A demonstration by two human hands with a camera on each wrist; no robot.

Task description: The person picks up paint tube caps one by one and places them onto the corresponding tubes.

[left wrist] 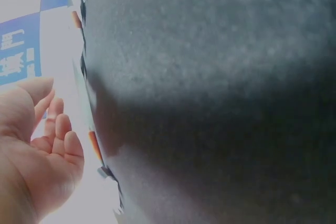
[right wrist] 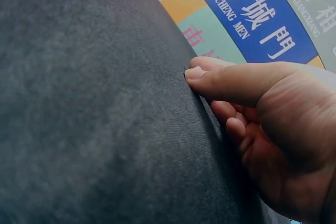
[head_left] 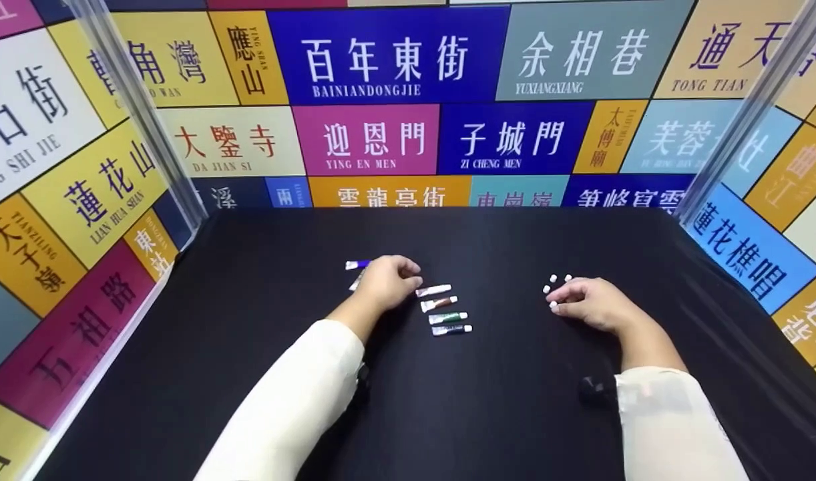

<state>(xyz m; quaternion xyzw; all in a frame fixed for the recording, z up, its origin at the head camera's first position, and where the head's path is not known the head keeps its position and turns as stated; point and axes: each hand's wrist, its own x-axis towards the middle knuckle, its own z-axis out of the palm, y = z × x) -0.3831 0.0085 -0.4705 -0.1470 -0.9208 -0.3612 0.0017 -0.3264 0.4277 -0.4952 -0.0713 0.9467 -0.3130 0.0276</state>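
Observation:
In the head view my left hand [head_left: 386,280] is over the left group of small paint tubes, fingers loosely bent and apparently holding nothing. It partly covers a pale tube [head_left: 356,283], below a blue tube [head_left: 358,265]. Just right of the fingers, a white tube [head_left: 435,290], a brown tube [head_left: 439,303], a green tube [head_left: 448,317] and a black tube [head_left: 452,329] lie in a column. My right hand [head_left: 595,304] pinches a small white cap [head_left: 553,305] between thumb and forefinger, low over the cloth. Other white caps [head_left: 553,278] lie just beyond those fingers.
A black cloth [head_left: 501,401] covers the table. Panels with coloured street-name signs [head_left: 388,57] stand behind it and at both sides. Clear upright posts [head_left: 147,113] mark the back corners. Dark wrist devices [head_left: 596,391] sit at both sleeves.

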